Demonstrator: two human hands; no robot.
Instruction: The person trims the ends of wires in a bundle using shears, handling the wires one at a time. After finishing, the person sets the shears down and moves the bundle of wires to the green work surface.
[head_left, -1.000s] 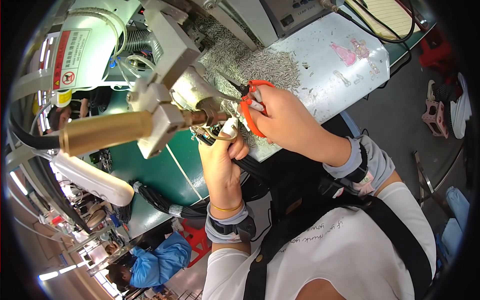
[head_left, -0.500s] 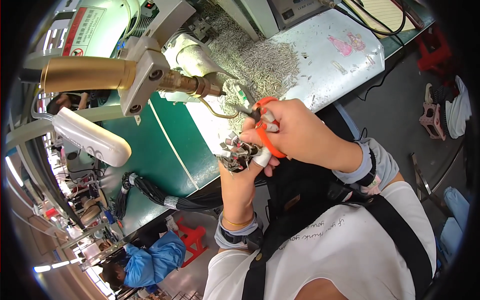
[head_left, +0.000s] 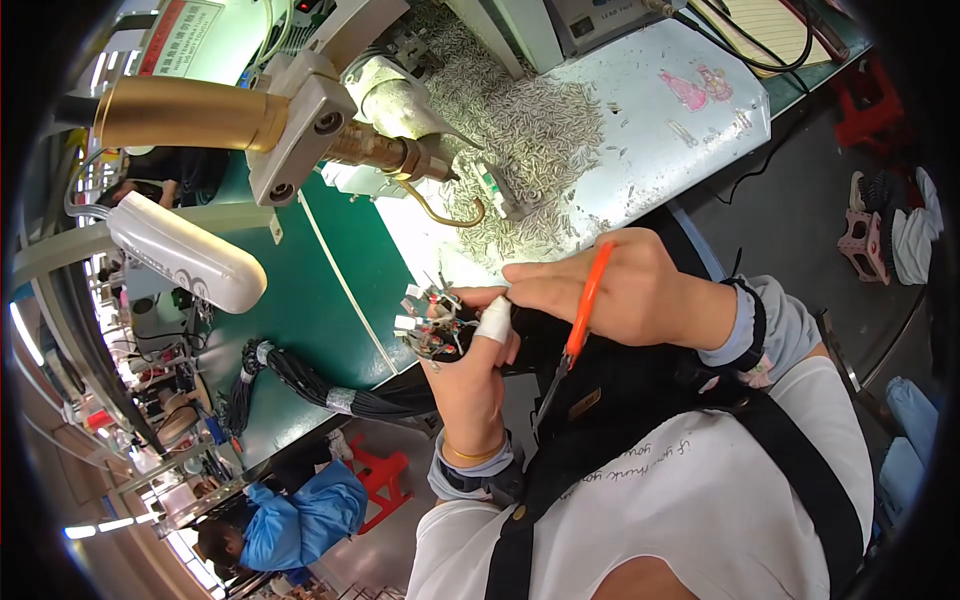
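Note:
In my left hand [head_left: 475, 380] is a bundle of thin wires with small white and grey connector ends [head_left: 432, 325], fanning out on the hand's left side. White wrapping covers one of its digits. My right hand [head_left: 625, 290] keeps orange-handled scissors [head_left: 582, 310], seen edge-on, against its fingers, with the dark blades angled down toward my apron. Its extended fingertips meet the left hand's fingers beside the bundle; whether they pinch a wire is hidden. Beyond both hands stands a soldering head with a brass-coloured body [head_left: 190, 112] and a curved feed tube [head_left: 440, 215].
A pile of small metal pins [head_left: 540, 130] covers part of a pale board [head_left: 680, 130]. A white lamp [head_left: 185, 250] hangs at left above the green table [head_left: 330, 290]. Bundled black cable [head_left: 310, 385] lies along the table's edge. A person in blue [head_left: 305, 515] sits lower left.
The scissors have swung from pointing at the pin pile to pointing down toward my body. My right fingers have straightened toward the left hand. The wire bundle has shifted slightly left.

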